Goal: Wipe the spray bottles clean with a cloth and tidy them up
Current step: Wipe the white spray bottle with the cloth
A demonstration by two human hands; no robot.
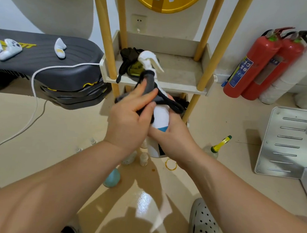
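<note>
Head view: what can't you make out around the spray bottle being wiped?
1. Spray bottle label: head view, covered by cloth, left hand and right hand.
2. Small floor bottles: head view, partly behind the left forearm.
3. Yellow sign lettering: head view, cut by top edge.

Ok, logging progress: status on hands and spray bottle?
Left hand pinches grey cloth round the neck. Right hand grips white spray bottle by the body. Nothing in the way; shelf just behind.
</note>
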